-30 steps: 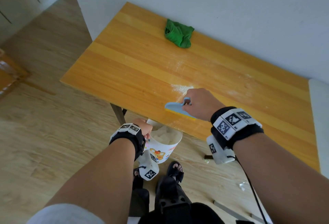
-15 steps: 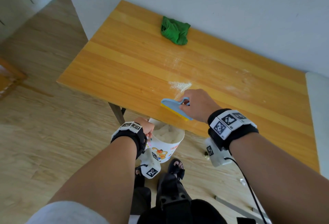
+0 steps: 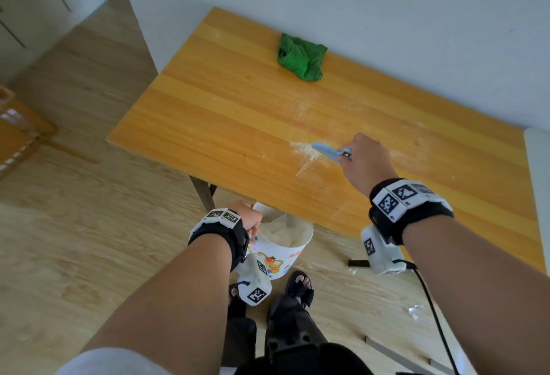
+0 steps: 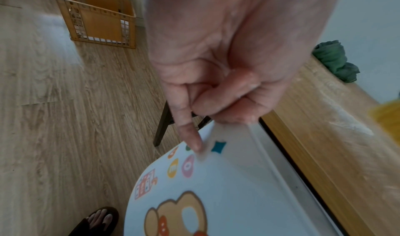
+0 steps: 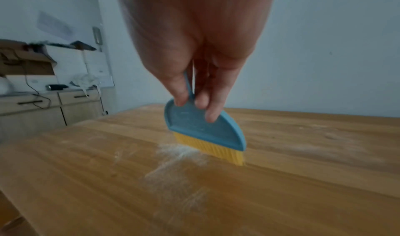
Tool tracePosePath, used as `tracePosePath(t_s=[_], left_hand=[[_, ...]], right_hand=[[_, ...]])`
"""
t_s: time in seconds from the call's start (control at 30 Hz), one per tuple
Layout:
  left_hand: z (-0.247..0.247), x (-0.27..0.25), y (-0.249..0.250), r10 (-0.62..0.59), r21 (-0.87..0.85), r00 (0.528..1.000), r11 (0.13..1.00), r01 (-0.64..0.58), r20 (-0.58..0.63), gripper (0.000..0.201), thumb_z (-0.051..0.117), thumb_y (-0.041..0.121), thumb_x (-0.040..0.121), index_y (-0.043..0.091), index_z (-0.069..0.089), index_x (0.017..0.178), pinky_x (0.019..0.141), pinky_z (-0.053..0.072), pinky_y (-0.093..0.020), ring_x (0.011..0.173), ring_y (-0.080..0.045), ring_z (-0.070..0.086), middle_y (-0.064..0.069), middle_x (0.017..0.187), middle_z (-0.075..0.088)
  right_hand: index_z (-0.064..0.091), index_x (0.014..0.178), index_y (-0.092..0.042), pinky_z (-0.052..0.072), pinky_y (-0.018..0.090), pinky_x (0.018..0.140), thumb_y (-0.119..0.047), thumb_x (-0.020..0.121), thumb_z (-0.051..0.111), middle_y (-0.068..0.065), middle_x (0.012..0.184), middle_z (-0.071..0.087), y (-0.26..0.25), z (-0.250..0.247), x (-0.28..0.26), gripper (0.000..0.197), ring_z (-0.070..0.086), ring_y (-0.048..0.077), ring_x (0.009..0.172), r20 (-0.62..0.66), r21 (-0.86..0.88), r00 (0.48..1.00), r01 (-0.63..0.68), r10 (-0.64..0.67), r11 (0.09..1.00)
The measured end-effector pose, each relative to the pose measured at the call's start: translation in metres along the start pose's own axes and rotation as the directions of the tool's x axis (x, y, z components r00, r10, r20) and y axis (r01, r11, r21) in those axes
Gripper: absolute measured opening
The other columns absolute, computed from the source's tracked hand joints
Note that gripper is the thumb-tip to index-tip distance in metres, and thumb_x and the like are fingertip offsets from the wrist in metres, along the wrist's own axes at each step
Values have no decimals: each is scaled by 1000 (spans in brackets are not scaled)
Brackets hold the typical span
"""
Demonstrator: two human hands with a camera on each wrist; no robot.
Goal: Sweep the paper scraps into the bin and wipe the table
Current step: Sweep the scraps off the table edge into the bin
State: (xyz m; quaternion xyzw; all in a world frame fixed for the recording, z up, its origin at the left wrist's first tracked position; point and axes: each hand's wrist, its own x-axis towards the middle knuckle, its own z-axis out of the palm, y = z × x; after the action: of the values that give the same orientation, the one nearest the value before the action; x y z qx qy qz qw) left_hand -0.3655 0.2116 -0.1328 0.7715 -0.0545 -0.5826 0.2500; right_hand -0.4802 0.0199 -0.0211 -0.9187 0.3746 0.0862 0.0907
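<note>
bin: a white bin [image 3: 282, 252] with a cartoon bear print, held just below the near edge of the table, its rim close under the tabletop; it holds a heap of white paper scraps [image 3: 287, 230] reaching near the rim.
left hand: the left hand [image 3: 247, 215] grips the bin's rim, fingers curled over it, one finger laid straight down the printed outer wall.
right hand: the right hand [image 3: 367, 160] pinches the handle of a small brush [image 3: 329, 151], thumb and fingers closed round it.
brush: blue back, yellow bristles, bristle tips touching the table beside a smear of white dust [image 3: 303, 151].
table: an orange wooden table [image 3: 223, 112] against a pale wall, with faint white streaks across its middle.
cloth: a crumpled green cloth [image 3: 300, 57] lies at the far edge by the wall, well apart from the brush.
floor: an orange slatted crate [image 4: 97, 15] stands on the wood floor; a few scraps lie near the person's sandalled feet.
</note>
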Motion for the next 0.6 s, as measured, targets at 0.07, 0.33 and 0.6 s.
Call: tracePosePath(t_s=[0.07, 0.33, 0.6], left_hand=[[-1, 1, -1, 1, -12, 1000, 1000, -1, -3, 49, 46, 0, 87, -1, 47, 137, 91, 55, -50, 41, -21, 47, -14, 66, 64], [-1, 0, 0, -6, -32, 1000, 999, 6, -8, 49, 45, -3, 90, 0, 47, 138, 87, 57, -50, 41, -22, 46, -15, 65, 61], [-1, 5, 1, -20, -12, 1000, 1000, 20, -1, 52, 46, -2, 89, 3, 45, 140, 88, 57, -51, 41, -22, 47, -17, 70, 64]], right_hand=[[68, 106, -6, 31, 23, 47, -26, 100, 46, 2, 91, 47, 3, 11, 1, 30, 42, 13, 58, 63, -27, 998, -26, 27, 999], [58, 96, -7, 40, 26, 55, -25, 94, 55, 7, 88, 60, -16, 19, -8, 19, 51, 18, 66, 269, 63, 954, 119, -131, 991], [52, 63, -5, 29, 28, 42, -14, 96, 47, 7, 60, 44, 12, -8, 4, 34, 34, 18, 45, -30, 157, 995, -86, 92, 984]])
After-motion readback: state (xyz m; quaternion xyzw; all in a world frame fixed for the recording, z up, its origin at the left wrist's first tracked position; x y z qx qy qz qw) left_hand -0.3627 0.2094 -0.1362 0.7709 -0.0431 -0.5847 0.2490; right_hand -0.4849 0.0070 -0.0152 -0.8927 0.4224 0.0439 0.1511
